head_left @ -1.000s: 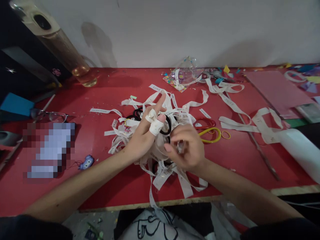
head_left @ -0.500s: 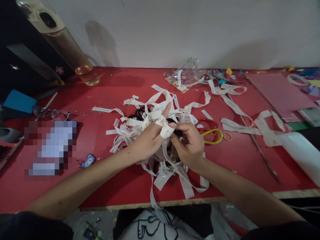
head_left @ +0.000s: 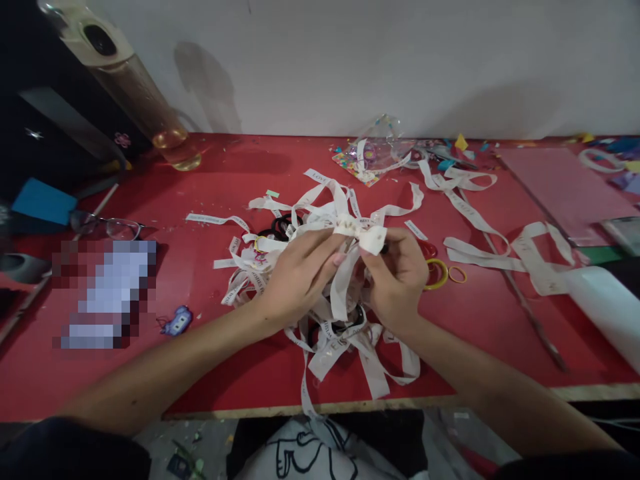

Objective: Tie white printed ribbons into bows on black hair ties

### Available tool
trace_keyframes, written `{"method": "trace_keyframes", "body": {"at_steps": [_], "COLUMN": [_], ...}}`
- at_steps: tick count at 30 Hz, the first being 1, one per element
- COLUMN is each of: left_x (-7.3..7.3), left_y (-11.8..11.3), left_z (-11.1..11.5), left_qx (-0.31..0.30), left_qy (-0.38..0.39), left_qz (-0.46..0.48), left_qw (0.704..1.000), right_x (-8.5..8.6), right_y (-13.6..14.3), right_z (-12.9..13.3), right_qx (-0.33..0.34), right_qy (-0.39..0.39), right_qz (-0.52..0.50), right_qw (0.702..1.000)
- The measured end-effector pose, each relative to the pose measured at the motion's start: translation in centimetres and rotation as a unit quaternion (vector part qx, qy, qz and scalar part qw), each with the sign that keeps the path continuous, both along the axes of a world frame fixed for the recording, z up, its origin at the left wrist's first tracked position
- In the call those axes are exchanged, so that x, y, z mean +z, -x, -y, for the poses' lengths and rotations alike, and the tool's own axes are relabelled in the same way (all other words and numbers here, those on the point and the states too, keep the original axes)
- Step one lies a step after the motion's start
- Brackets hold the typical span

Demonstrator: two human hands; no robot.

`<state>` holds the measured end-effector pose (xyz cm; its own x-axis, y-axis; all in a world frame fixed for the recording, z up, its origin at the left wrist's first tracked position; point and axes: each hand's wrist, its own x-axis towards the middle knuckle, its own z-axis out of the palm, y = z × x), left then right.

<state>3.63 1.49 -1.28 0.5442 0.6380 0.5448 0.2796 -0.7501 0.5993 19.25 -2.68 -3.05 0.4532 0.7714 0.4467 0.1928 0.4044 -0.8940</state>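
Observation:
Between my hands is a white ribbon bow (head_left: 374,239), one loop to each side and a ribbon tail hanging down. My left hand (head_left: 300,273) is closed at the bow's left loop, fingers and thumb together. With thumb and fingers, my right hand (head_left: 403,280) pinches the right loop. Something small and dark shows beside the right fingers; I cannot make out what it is. Beneath the hands lies a tangled heap of printed white ribbons (head_left: 330,360). Black hair ties (head_left: 283,227) show at the heap's left side.
On the red table (head_left: 220,180) stand a tall bottle (head_left: 175,143) and, nearer, glasses (head_left: 123,229), a pixelated phone-like object (head_left: 107,293) and a small blue trinket (head_left: 177,321). Yellow-handled scissors (head_left: 437,275), a clear bag (head_left: 383,143), a loose ribbon (head_left: 473,210) and a stick (head_left: 530,320) lie right.
The left thumb and forefinger have come off the stretched-out pose and drawn in. The bow has turned and moved right, its loops now spread out. My right hand has shifted slightly right.

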Motion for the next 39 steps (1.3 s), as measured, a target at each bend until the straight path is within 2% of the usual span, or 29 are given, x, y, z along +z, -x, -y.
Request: {"method": "trace_keyframes", "body": {"at_steps": [2, 5, 7, 9, 12, 18, 24, 29, 39], "left_x": [0.0, 0.1, 0.1, 0.2, 0.3, 0.5, 0.9, 1.1, 0.6], "left_y": [-0.1, -0.2, -0.3, -0.3, -0.1, 0.2, 0.2, 0.0, 0.1], "left_z": [0.0, -0.3, -0.6, -0.9, -1.1, -1.2, -1.1, -0.7, -0.6], "left_qx": [0.003, 0.000, -0.013, -0.048, -0.096, -0.078, -0.100, -0.042, -0.049], "left_qy": [0.009, 0.115, 0.187, 0.222, 0.207, 0.159, 0.145, 0.221, 0.154], "left_qz": [0.085, 0.192, 0.221, 0.222, 0.211, 0.167, 0.155, 0.175, 0.161], "left_qw": [0.996, 0.975, 0.957, 0.948, 0.950, 0.970, 0.972, 0.959, 0.974], "right_x": [-0.2, -0.3, -0.3, -0.2, -0.1, 0.2, 0.5, 1.2, 1.0], "right_y": [-0.2, -0.4, -0.4, -0.4, -0.6, -1.1, -1.2, -0.7, -0.3], "right_z": [-0.4, -0.6, -0.5, -0.5, -0.4, -0.6, -0.9, -0.4, -0.1], "right_qx": [0.022, 0.113, 0.171, 0.196, 0.186, 0.157, 0.090, 0.109, 0.123], "right_qy": [0.011, 0.044, 0.058, 0.053, 0.035, 0.002, -0.014, -0.031, -0.017], "right_qz": [-0.051, -0.107, -0.128, -0.133, -0.094, -0.012, 0.060, 0.100, 0.067], "right_qw": [0.998, 0.987, 0.975, 0.970, 0.977, 0.987, 0.994, 0.988, 0.990]}}
